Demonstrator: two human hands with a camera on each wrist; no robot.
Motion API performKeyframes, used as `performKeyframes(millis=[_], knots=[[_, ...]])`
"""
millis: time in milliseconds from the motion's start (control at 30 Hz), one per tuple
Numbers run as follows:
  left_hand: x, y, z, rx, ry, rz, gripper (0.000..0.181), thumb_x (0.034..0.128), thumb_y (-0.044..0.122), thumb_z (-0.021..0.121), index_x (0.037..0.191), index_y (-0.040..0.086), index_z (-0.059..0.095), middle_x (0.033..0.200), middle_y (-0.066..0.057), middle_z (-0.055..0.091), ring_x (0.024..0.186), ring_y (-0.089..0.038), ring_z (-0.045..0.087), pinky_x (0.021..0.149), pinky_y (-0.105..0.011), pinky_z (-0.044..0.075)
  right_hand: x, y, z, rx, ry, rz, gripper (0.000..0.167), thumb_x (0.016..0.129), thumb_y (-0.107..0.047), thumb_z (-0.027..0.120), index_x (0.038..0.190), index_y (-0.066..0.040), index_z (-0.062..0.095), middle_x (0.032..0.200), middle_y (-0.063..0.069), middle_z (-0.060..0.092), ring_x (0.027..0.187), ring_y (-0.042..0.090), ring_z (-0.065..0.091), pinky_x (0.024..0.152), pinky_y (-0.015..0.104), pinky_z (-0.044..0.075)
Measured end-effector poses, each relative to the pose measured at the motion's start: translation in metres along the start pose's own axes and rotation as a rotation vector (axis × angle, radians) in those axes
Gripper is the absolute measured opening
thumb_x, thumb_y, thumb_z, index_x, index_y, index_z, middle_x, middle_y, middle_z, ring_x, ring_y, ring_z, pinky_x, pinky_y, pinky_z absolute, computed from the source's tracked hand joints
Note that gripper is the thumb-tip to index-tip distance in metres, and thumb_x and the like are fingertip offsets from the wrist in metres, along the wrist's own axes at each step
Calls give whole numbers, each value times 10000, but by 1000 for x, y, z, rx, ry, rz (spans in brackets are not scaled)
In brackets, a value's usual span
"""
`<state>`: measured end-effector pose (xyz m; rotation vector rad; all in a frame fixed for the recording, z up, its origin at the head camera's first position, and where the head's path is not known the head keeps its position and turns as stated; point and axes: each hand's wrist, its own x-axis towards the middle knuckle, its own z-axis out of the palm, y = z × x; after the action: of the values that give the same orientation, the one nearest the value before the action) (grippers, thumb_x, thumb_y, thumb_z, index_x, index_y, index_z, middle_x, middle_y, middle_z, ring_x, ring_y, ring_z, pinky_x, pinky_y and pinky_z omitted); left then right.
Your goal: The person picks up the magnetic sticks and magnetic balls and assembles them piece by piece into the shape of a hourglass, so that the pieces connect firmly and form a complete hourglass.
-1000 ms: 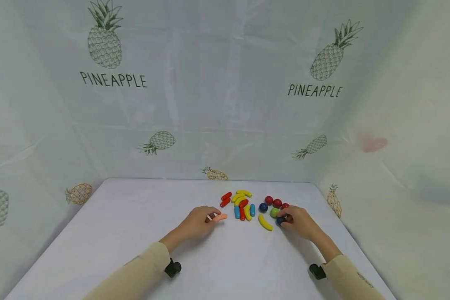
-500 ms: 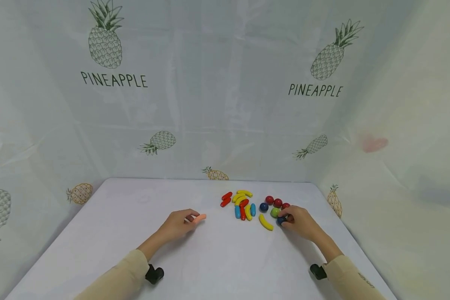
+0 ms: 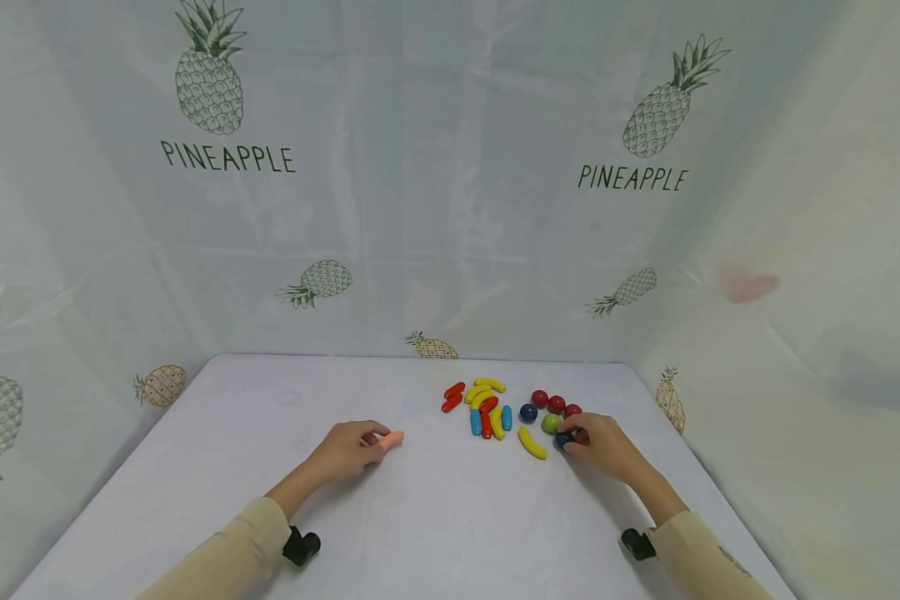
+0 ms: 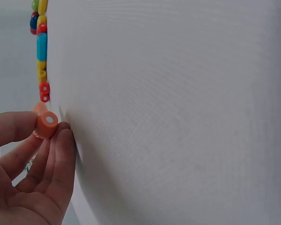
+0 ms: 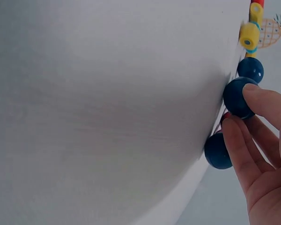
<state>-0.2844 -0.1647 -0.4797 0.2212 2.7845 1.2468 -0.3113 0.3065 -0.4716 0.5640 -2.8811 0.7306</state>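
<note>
My left hand (image 3: pixel 348 452) pinches an orange curved bead (image 3: pixel 392 439) just above the table, left of the other pieces. In the left wrist view a hole shows in the end of the orange bead (image 4: pixel 48 120), held between thumb and fingertips. At the right, my right hand (image 3: pixel 602 444) pinches a dark blue ball (image 5: pixel 240 97) between thumb and fingers. Close to it lie a green ball (image 3: pixel 552 423), a second dark blue ball (image 3: pixel 528 413) and several dark red balls (image 3: pixel 557 404). In the right wrist view another dark blue ball (image 5: pixel 218 151) sits beside the fingers.
Between the hands lies a cluster of red beads (image 3: pixel 452 403), blue beads (image 3: pixel 506 418) and yellow curved beads (image 3: pixel 489 386). A lone yellow bead (image 3: pixel 532 443) lies nearer the front. White sheeting (image 3: pixel 450 208) with pineapple prints surrounds the white table (image 3: pixel 435 533).
My left hand has moved left with the orange bead, away from the cluster, and now slows. The right hand keeps its place on the dark blue ball.
</note>
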Motion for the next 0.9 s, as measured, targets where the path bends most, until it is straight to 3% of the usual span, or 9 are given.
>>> performKeyframes(millis=[400,900], knots=[[0,4,0,-7,-3,-13,345,921,75,748,1265,107,746,1001,-15,723,735,-150,661,629,-292,540,3,-23,1,61,45,-19,286,900,-49,845,1166,-114,764,1072,13,736,875,144,661,786,253,606],[0,-1,1,-9,8,-26,350,905,76,750,1252,126,754,1011,-11,727,762,-137,652,661,-305,550,20,-70,26,197,23,-79,296,911,-102,849,1196,-109,769,1126,23,756,899,131,697,804,247,618]])
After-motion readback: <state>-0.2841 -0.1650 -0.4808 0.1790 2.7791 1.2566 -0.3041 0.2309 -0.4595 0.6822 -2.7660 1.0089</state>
